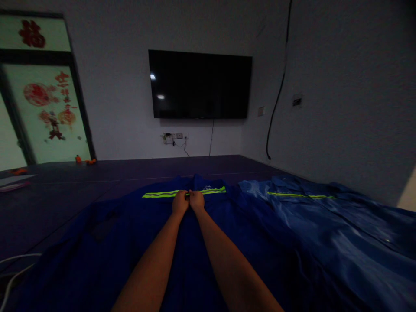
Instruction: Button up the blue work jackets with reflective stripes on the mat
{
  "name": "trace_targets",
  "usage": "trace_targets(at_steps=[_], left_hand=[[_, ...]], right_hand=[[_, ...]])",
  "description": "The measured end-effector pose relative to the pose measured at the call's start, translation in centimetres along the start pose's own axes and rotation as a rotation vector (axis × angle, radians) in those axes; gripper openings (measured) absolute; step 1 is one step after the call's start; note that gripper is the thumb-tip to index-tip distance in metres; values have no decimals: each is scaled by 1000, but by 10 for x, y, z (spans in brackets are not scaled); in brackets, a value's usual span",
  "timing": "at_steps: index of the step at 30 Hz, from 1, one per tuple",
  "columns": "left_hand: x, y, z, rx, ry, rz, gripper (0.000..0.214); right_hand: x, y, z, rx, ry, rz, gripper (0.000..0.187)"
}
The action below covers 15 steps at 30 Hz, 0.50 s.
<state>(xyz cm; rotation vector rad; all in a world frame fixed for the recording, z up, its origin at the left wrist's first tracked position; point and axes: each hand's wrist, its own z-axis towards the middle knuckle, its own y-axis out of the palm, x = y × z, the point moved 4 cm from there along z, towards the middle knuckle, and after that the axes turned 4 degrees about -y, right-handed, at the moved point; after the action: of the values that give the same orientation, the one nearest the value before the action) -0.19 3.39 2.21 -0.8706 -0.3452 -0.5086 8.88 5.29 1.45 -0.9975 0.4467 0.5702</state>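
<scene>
**Mia:** Where are the hands?

**Ben:** Right in the middle, a bit low. The left hand (180, 203) and the right hand (196, 201) sit side by side and touch each other.

**Mia:** What are they on?

**Ben:** A dark blue jacket (136, 234). It lies flat on the dark purple floor (65, 182) and fills the picture from 6 o'clock up to the middle. Both arms reach out over it.

**Mia:** Is each grip shut or loose?

**Ben:** Shut. Each grip is clenched on the cloth of the dark blue jacket, right where its bright yellow stripe (159, 194) has a gap in the middle.

**Mia:** Is there more blue stuff?

**Ben:** Yes. A shiny blue jacket (325, 225) lies at 4 o'clock, just beside the first one. It has a thin yellow stripe too.

**Mia:** And far away?

**Ben:** A big black TV (199, 84) hangs on the wall at 12 o'clock. Wall sockets (175, 136) are under it. A black cable (276, 108) runs down the wall at 2 o'clock. A glass door (45, 108) with red paper shapes is at 10 o'clock. White cords (13, 268) lie on the floor at 8 o'clock.
</scene>
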Motion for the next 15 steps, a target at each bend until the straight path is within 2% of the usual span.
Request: trace_targets(at_steps=[11, 15], left_hand=[[-2, -1, 2, 28, -38, -119, 20], [-4, -1, 3, 42, -54, -184, 13]], right_hand=[[6, 0, 3, 1, 48, 36, 34], [8, 0, 4, 7, 54, 66, 34]])
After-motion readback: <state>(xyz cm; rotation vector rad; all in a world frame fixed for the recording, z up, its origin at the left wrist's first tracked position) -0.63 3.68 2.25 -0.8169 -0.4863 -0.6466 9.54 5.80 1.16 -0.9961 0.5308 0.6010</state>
